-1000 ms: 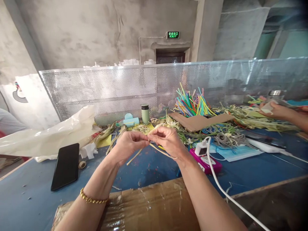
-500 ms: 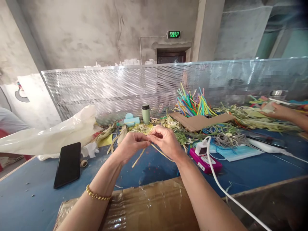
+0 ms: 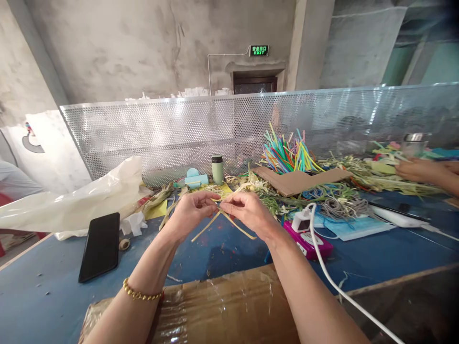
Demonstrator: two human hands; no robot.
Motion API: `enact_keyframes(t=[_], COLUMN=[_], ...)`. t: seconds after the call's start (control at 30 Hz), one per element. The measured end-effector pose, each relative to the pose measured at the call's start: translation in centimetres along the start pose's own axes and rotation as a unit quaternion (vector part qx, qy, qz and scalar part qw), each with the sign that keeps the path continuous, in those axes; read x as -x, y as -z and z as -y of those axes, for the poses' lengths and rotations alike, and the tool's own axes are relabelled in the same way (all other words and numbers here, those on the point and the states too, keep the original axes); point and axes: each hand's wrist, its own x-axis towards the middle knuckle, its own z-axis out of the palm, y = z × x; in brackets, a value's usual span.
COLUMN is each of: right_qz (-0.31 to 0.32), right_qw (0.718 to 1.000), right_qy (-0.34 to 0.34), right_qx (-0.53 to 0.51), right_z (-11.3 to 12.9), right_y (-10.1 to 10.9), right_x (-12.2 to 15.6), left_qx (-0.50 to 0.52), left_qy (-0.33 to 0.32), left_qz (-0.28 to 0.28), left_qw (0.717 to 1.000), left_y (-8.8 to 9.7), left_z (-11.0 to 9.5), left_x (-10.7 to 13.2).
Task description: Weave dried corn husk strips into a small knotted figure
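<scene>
A pale, straw-like plant strip is between my two hands, above the blue table. Its two loose ends hang down and spread apart below my fingertips, like an upturned V. My right hand pinches it between thumb and fingers. Close beside, my left hand has its fingers curled and its thumb at the same spot on the strip; the exact grip is partly hidden. Behind my hands, dried leaf scraps and yellow paper lie on the table.
Nearby are a black phone, green bottle, magenta box with white cable, bent cardboard and colourful stems. A cardboard box lies under my forearms. Another person's hands work at right, before a perforated metal screen.
My fingertips have spread slightly apart, and my left index finger has lifted. The strip's two ends now show more clearly below. At the right, the other person's hands have shifted.
</scene>
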Motion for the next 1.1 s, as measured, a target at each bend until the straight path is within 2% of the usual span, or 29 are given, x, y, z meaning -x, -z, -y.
enact_keyframes(t=[0.1, 0.17, 0.2, 0.27, 0.3, 0.33, 0.37, 0.43, 0.5, 0.6, 0.63, 0.73, 0.8, 0.83, 0.9, 0.93, 1.0, 1.1], right_qz=[0.02, 0.003, -0.02, -0.086, -0.119, -0.148, -0.167, -0.191, -0.205, -0.235, -0.249, -0.281, -0.288, -0.289, -0.292, -0.292, -0.276, -0.224], right_qw=[1.0, 1.0, 1.0, 0.996, 0.992, 0.988, 0.985, 0.98, 0.977, 0.969, 0.965, 0.957, 0.955, 0.955, 0.955, 0.955, 0.96, 0.974], right_qy=[0.019, 0.02, 0.014, -0.002, -0.009, -0.011, -0.013, -0.013, -0.012, -0.014, -0.015, -0.014, -0.011, -0.008, 0.004, 0.01, 0.02, 0.032], right_qx=[0.0, -0.006, -0.01, -0.024, -0.032, -0.041, -0.046, -0.055, -0.065, -0.078, -0.081, -0.077, -0.068, -0.061, -0.049, -0.044, -0.034, -0.023], right_z=[0.0, 0.0, -0.1, -0.3, -0.4, -0.5, -0.6, -0.7, -0.7, -0.9, -0.9, -1.1, -1.1, -1.0, -0.9, -0.8, -0.6, -0.4], right_y=[0.0, 0.1, 0.1, 0.2, 0.2, 0.1, 0.1, -0.1, -0.4, -0.6, -0.6, -0.4, -0.4, -0.4, -0.6, -0.8, -1.2, -1.9], right_x=[0.0, -0.1, -0.1, -0.3, -0.4, -0.5, -0.6, -0.7, -0.7, -0.9, -0.9, -1.1, -1.1, -1.1, -1.0, -0.9, -0.7, -0.5], left_qx=[-0.066, -0.149, -0.204, -0.307, -0.332, -0.337, -0.332, -0.289, -0.241, -0.256, -0.265, -0.294, -0.303, -0.297, -0.257, -0.23, -0.176, -0.009], left_qy=[-0.028, -0.079, -0.117, -0.182, -0.205, -0.22, -0.231, -0.211, -0.178, -0.17, -0.174, -0.227, -0.259, -0.256, -0.197, -0.162, -0.124, -0.081], left_qz=[-0.015, -0.083, -0.149, -0.29, -0.329, -0.343, -0.323, -0.201, -0.143, -0.155, -0.179, -0.274, -0.3, -0.271, -0.16, -0.144, -0.174, -0.168], left_qw=[0.997, 0.982, 0.961, 0.888, 0.86, 0.849, 0.855, 0.912, 0.943, 0.939, 0.931, 0.887, 0.867, 0.879, 0.933, 0.949, 0.961, 0.982], left_y=[-0.2, -0.3, -0.5, -0.7, -0.9, -1.1, -1.3, -1.9, -2.5, -3.2, -3.3, -3.5, -3.7, -3.9, -4.2, -4.3, -4.5, -4.6], left_z=[0.1, -0.1, -0.3, -0.6, -0.8, -0.9, -0.9, -0.7, -0.1, 0.6, 0.7, 0.3, -0.1, -0.2, -0.2, 0.0, 0.4, 1.0], left_x=[-0.1, 0.0, 0.1, 0.4, 0.6, 0.7, 0.8, 0.7, 0.3, 0.0, 0.0, 0.5, 0.8, 0.9, 0.7, 0.5, -0.1, -0.6])
